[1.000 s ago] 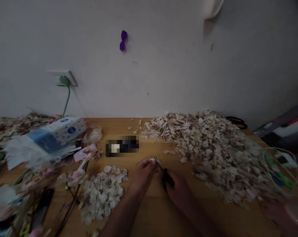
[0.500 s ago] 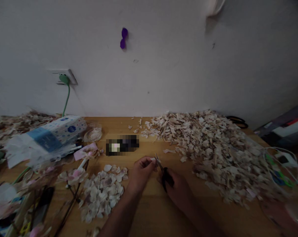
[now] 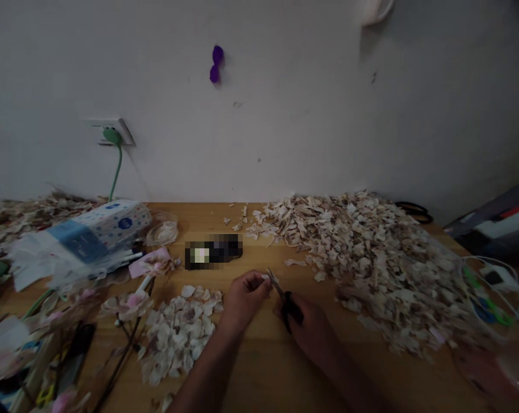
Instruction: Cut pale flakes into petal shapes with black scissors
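Note:
My left hand [image 3: 245,299] is closed in a pinch on a small pale petal [image 3: 266,277], most of it covered by the fingers. Black-handled scissors [image 3: 293,312] are in my right hand [image 3: 313,330], their blades angled up and left beside the petal at my left fingertips. Whether the blades touch the petal is hard to see. Left of my left forearm lies a loose pile of whitish petals [image 3: 179,332]. A much larger heap of dry, brownish-white petals and scraps [image 3: 354,252] spreads to the right of my hands.
A tissue pack [image 3: 98,229], a tape roll [image 3: 162,230] and pink-white artificial-looking flowers [image 3: 132,303] on dark stems crowd the left. A blurred-out dark object [image 3: 214,252] lies ahead of my hands. White cables [image 3: 496,281] run at the right, and a wall [image 3: 259,132] stands behind the table.
The scissor tips have shifted slightly left, closer to my left fingertips, and less of the petal shows beyond the fingers. Both hands otherwise stay in nearly the same place.

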`<state>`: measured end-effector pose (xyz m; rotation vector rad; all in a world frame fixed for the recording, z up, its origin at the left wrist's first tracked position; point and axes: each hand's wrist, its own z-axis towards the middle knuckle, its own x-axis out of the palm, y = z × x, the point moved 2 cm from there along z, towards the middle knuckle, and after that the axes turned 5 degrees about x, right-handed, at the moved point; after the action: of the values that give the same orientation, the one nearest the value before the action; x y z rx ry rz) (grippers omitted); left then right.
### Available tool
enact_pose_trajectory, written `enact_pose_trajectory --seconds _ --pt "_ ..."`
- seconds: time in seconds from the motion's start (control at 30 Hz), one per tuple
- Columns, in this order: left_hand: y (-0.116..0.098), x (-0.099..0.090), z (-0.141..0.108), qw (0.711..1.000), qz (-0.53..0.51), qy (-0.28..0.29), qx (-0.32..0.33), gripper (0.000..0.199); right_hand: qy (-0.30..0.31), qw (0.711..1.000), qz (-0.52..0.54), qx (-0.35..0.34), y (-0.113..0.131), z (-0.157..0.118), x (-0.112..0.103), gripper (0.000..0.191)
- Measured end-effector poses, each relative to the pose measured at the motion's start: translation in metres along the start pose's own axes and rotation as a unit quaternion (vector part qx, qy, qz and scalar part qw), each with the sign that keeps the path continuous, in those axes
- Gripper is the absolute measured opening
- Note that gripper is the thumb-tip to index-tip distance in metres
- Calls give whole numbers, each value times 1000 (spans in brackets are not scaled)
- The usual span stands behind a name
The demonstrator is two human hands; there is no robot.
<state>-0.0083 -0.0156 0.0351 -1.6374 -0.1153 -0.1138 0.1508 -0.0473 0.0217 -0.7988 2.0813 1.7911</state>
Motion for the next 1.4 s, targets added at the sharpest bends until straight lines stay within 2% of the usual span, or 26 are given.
enact_pose_trajectory --seconds 0.13,0.37,0.63,0.97,1.2,1.4 --pt "-4 0 -1 1000 18 8 3 32 0 1000 7 0 -1 0 -1 18" --pt "5 -1 0 1000 23 14 11 32 -3 1000 7 5 -1 0 0 19" --pt "-11 -2 -1 999 42 21 12 30 -3 1000 -18 -13 -3 -1 0 20" --pt "-17 -4 -3 994 91 51 18 28 5 1000 -2 -6 -4 0 0 16" --pt "-9 2 -1 999 2 42 2 35 -4 1000 12 -4 -2 0 -1 19" --pt "-5 2 -1 999 21 40 24 32 -1 1000 1 -1 -1 -1 0 20"
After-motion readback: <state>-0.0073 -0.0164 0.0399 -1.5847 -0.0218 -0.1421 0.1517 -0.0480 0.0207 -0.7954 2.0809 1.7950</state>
